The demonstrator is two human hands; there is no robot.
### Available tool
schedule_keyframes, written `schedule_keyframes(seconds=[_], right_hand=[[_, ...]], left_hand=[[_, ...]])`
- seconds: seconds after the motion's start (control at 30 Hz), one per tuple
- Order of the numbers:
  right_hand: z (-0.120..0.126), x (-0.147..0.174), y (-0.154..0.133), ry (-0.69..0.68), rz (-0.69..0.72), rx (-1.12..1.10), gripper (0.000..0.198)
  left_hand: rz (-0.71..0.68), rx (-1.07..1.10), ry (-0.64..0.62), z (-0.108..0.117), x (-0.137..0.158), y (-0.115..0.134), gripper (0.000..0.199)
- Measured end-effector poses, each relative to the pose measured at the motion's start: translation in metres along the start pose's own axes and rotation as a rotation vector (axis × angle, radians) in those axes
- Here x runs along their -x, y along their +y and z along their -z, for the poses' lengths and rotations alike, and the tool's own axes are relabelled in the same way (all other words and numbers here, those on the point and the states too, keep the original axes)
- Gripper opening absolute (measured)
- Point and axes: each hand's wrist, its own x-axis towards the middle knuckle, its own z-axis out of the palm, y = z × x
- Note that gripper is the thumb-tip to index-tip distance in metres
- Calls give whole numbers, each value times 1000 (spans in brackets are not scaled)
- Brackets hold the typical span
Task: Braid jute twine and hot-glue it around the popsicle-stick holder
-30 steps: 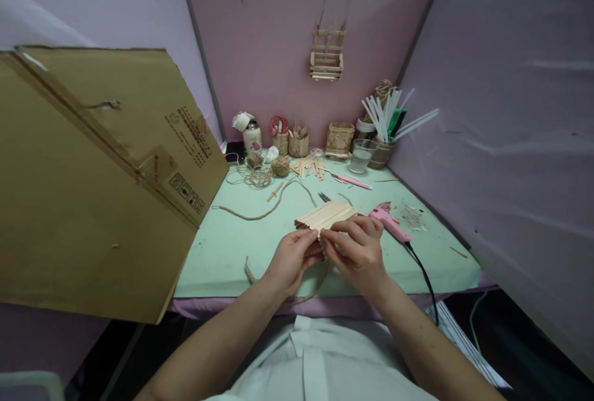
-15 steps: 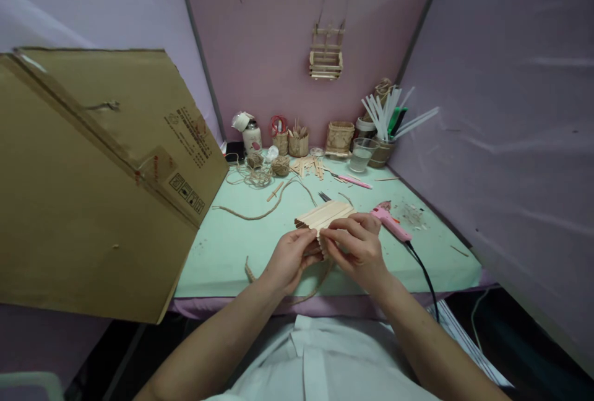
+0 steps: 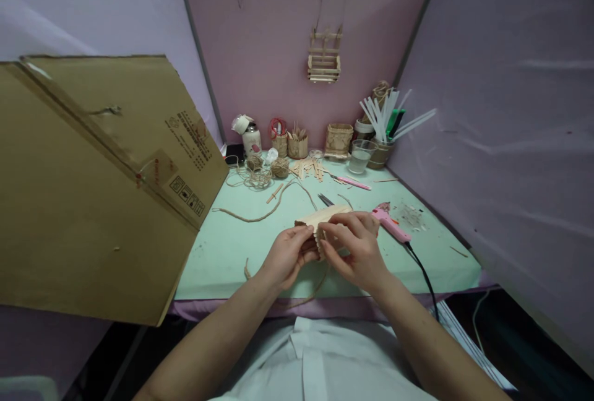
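Note:
A pale piece made of wooden craft sticks laid side by side (image 3: 320, 215), bent like a small roof with a scalloped edge, is held above the front of the table. My left hand (image 3: 285, 257) is closed on its left lower edge, thumb on top. My right hand (image 3: 357, 247) curls over the right part, thumb and fingertips at the scalloped edge; the palm side is hidden. A pink hot glue gun (image 3: 392, 226) lies to the right of my right hand. Just behind the piece, dark pointed metal tips (image 3: 325, 199) show. A twine cord (image 3: 312, 294) hangs below my hands near the table edge.
A large cardboard sheet (image 3: 106, 203) stands at the left. Another cord (image 3: 250, 219), twine balls (image 3: 280, 168), loose sticks (image 3: 309, 169) and a pink-handled tool (image 3: 355, 183) lie farther back. A cup of water (image 3: 361, 158) and a pot of glue sticks (image 3: 381, 153) stand back right.
The stick piece has tilted, so less of its top shows. My right fingertips have spread slightly at its edge. The view has shifted a little.

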Motion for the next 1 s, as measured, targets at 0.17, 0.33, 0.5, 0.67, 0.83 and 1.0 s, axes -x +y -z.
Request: schedule_keyframes(seconds=[0.17,0.33,0.5,0.67,0.83,1.0], right_hand=[[0,-3,2,-27,-23,2,13],[0,-4,5,-30,-30,-31,12],[-1,0,3,1,-62,-69,38],[-1,8,-3,7,-37,-10,35],[-6,11,-6,-13,-10,67,33],[-10,11,-7,-18,-32,78,34]], left_hand=[[4,-25,-31,0,0,2,34],[1,-53,-52,1,-1,4,36],[-5,-53,-27,1,-5,9,36],[8,10,30,4,-12,15,29],[-5,-80,-52,4,-12,19,28],[-26,-116,-14,2,-12,20,28]])
